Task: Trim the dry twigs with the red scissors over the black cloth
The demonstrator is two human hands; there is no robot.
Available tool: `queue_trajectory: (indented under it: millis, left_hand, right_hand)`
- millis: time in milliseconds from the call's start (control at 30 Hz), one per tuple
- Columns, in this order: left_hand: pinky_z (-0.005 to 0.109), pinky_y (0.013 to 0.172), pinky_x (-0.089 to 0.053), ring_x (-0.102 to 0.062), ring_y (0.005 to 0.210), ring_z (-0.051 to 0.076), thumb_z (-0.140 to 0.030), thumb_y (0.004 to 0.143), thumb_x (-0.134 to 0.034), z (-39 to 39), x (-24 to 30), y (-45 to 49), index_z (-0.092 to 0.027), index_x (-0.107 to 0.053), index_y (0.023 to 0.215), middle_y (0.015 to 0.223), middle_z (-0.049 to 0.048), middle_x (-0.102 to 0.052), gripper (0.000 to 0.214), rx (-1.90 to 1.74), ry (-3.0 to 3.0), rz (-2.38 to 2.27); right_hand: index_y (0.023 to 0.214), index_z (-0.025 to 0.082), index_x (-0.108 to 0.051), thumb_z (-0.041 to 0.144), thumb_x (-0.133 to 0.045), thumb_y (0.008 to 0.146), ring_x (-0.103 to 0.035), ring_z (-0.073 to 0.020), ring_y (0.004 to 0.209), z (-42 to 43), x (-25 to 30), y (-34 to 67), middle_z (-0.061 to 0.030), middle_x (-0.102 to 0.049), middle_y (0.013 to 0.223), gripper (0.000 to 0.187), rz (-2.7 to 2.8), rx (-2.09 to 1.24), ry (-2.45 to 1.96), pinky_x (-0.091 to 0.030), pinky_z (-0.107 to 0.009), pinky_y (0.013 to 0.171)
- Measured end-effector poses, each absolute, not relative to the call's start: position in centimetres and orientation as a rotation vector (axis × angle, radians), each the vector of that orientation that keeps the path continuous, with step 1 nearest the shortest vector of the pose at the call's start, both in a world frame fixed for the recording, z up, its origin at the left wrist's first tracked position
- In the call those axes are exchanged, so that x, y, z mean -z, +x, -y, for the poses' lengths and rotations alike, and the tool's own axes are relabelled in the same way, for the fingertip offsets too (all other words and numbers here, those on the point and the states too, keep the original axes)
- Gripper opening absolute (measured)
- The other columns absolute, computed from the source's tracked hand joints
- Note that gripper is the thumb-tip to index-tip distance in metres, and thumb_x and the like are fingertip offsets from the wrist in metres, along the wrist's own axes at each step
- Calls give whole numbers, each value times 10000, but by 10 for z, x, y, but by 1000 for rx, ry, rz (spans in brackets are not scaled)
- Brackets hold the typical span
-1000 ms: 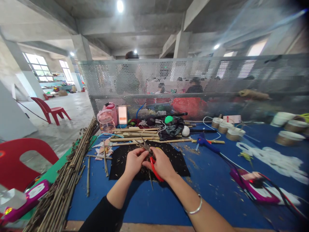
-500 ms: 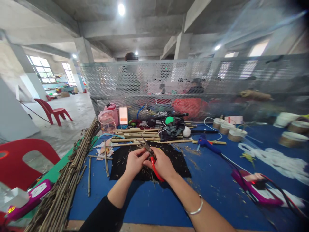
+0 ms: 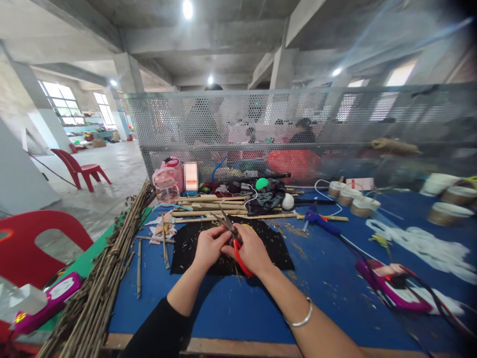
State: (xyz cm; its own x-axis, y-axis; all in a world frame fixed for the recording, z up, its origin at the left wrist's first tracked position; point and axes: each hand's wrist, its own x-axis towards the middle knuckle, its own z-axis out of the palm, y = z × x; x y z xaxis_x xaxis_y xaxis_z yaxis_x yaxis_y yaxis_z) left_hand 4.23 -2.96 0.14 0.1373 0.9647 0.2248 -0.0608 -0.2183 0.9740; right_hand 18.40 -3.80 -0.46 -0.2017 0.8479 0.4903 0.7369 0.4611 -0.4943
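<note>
My right hand [image 3: 252, 250] is closed round the red handles of a pair of scissors [image 3: 234, 239], whose open blades point up and left. My left hand [image 3: 208, 246] pinches a thin twig [image 3: 234, 269] right at the blades; the twig's lower end sticks out below my hands. Both hands hover over a black cloth [image 3: 272, 247] littered with small twig cuttings, lying on the blue table top [image 3: 246, 308].
A long bundle of thin sticks [image 3: 112, 263] lies along the table's left edge. Bamboo lengths [image 3: 208, 208], a blue glue gun [image 3: 319, 222], a purple glue gun [image 3: 387, 286], white cups [image 3: 352, 199] and white rope [image 3: 428, 248] surround the cloth. A perforated metal screen [image 3: 298, 129] stands behind, with people beyond it.
My hands and the scissors stay in the same place over the cloth, with only slight finger movement. The view has shifted a little.
</note>
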Motion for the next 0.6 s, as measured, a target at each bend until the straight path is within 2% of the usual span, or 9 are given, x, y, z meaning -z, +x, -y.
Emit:
queue_trajectory:
  millis: [400, 500, 600]
  left_hand:
    - [239, 664, -468, -615, 725, 169, -318, 670, -653, 31, -3, 41, -130, -707, 915, 868, 67, -702, 314, -1320, 1328, -989]
    - [202, 518, -421, -560, 564, 112, -330, 673, -645, 31, -3, 42, -123, -699, 930, 776, 54, -695, 334, -1288, 1298, -988]
    - [178, 391, -301, -423, 405, 54, -354, 687, -626, 31, -3, 43, -114, -681, 966, 640, 23, -653, 373, -1253, 1268, -1008]
  right_hand:
    - [1033, 238, -567, 412, -620, 717, -602, -190, 798, 37, 2, 187, -37, -647, 879, 365, 1962, -401, -1291, -448, -271, 710]
    - [1013, 238, -575, 401, -596, 739, -605, -183, 771, 37, 2, 189, -33, -652, 864, 320, 1966, -443, -1292, -445, -257, 686]
    - [1005, 239, -579, 378, -580, 754, -609, -177, 768, 36, 1, 190, -29, -660, 866, 286, 1963, -494, -1288, -444, -247, 676]
